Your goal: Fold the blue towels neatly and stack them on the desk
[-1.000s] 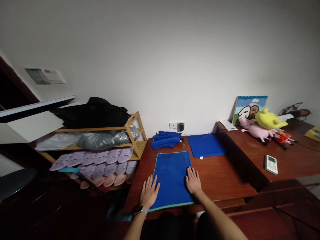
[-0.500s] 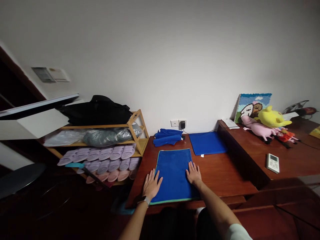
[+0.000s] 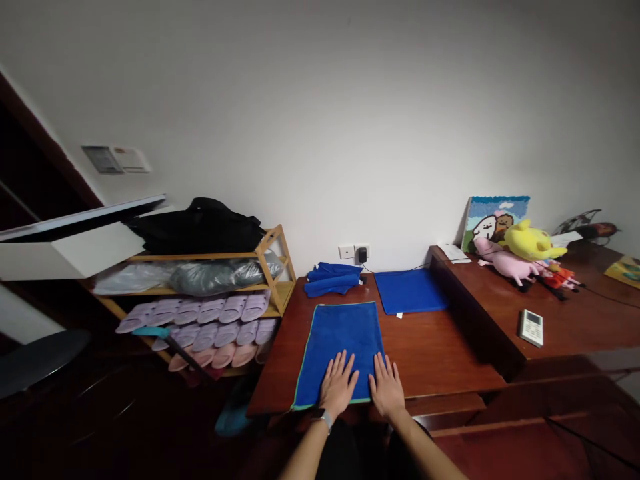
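Note:
A blue cloth with a green edge (image 3: 327, 337) lies spread flat on the brown wooden table (image 3: 425, 347). My left hand (image 3: 339, 385) rests palm down on the cloth's near part, fingers spread, a watch on its wrist. Beside it, my right hand (image 3: 387, 387) lies flat over the cloth's near right edge, fingers apart. Neither hand grips anything. Behind the cloth, crumpled blue cloths (image 3: 333, 279) are heaped by the wall. Another flat blue cloth (image 3: 411, 291) with a small white tag lies at the back right.
On the left stands a wooden rack (image 3: 277, 267) with slippers (image 3: 233, 308) and a black bag (image 3: 200, 228). A higher desk (image 3: 565, 320) on the right holds plush toys (image 3: 525, 240), a picture (image 3: 497, 217) and a white remote (image 3: 531, 328). A charger (image 3: 362, 255) is plugged into the wall.
My left hand has moved right and nearer, from the cloth's left edge onto its near part. My right hand has slid nearer along the right side. The view has shifted slightly.

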Tool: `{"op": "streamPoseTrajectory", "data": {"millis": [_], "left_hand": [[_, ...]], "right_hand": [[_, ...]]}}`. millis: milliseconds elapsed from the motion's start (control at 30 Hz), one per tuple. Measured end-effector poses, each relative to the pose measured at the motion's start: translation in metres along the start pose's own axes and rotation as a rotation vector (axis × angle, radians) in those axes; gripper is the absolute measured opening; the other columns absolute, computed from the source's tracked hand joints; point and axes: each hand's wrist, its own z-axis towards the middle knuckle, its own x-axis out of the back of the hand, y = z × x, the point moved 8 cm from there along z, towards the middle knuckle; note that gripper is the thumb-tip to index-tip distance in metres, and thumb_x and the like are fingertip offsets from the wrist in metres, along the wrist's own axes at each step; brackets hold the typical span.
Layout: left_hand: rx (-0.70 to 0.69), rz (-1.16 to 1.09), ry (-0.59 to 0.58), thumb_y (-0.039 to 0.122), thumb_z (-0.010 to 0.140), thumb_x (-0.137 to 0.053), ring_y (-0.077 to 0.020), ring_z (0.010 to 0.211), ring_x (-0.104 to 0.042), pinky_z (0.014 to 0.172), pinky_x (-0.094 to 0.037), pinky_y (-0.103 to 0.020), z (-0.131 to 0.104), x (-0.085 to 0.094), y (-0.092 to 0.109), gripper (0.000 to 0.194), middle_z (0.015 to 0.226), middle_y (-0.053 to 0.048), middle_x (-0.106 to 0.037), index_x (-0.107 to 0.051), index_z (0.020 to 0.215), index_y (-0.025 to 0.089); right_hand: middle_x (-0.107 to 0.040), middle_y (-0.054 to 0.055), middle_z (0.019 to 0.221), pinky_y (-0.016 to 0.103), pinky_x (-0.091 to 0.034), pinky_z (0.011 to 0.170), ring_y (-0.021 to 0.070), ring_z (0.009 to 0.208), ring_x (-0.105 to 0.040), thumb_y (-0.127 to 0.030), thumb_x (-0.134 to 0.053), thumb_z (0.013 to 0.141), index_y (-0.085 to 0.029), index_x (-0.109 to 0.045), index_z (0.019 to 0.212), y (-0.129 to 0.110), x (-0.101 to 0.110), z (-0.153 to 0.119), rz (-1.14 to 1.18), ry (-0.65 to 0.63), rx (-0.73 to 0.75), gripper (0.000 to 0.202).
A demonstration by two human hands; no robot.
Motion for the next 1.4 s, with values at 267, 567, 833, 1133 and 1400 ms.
{"op": "streamPoseTrajectory", "data": {"millis": [267,567,833,1133,1400], "left_hand": [[0.165,0.060,-0.024,0.060,0.103,-0.029,-0.0254,0.156,-0.025,0.126,-0.025,-0.049,-0.060,0.035,-0.113,0.069,0.168,-0.010,-0.027,-0.031,0.160,0.022],[-0.016,-0.170,0.119,0.052,0.095,-0.055,-0.0258,0.144,-0.049,0.121,-0.039,-0.045,-0.122,0.060,-0.116,0.054,0.155,-0.004,-0.055,-0.055,0.146,0.034],[0.022,-0.224,0.267,0.052,0.098,-0.043,-0.0259,0.117,-0.071,0.109,-0.054,-0.044,-0.125,0.072,-0.124,0.042,0.123,-0.005,-0.077,-0.078,0.112,0.031],[-0.006,-0.261,0.248,0.048,0.094,-0.045,-0.0238,0.118,-0.071,0.107,-0.056,-0.044,-0.126,0.066,-0.133,0.039,0.124,0.001,-0.077,-0.079,0.110,0.037],[0.060,-0.213,0.291,0.047,0.091,-0.053,-0.0298,0.112,-0.072,0.108,-0.054,-0.051,-0.126,0.089,-0.117,0.032,0.116,-0.005,-0.079,-0.081,0.103,0.035]], "right_hand": [[-0.015,0.000,0.170,0.044,-0.005,0.129,0.0235,0.158,-0.007,-0.046,-0.022,0.104,-0.015,-0.022,0.162,-0.007,0.014,-0.004,0.018,-0.020,-0.021,0.066],[-0.023,-0.004,0.168,0.047,-0.014,0.130,0.0214,0.157,-0.017,-0.036,-0.034,0.102,-0.030,-0.027,0.162,0.013,0.005,-0.065,0.112,0.065,0.222,0.061],[-0.026,-0.001,0.167,0.049,-0.020,0.129,0.0207,0.156,-0.018,-0.011,-0.045,0.081,-0.026,-0.027,0.162,0.025,-0.003,-0.082,0.112,0.043,0.284,0.084],[-0.035,-0.003,0.163,0.046,-0.023,0.129,0.0196,0.154,-0.026,-0.009,-0.044,0.080,-0.029,-0.038,0.158,0.024,0.004,-0.084,0.163,0.067,0.269,0.081],[-0.062,0.004,0.145,0.042,-0.038,0.121,0.0249,0.138,-0.053,-0.030,-0.038,0.096,-0.026,-0.061,0.143,0.023,0.031,-0.065,0.262,0.205,0.142,0.052]]}}
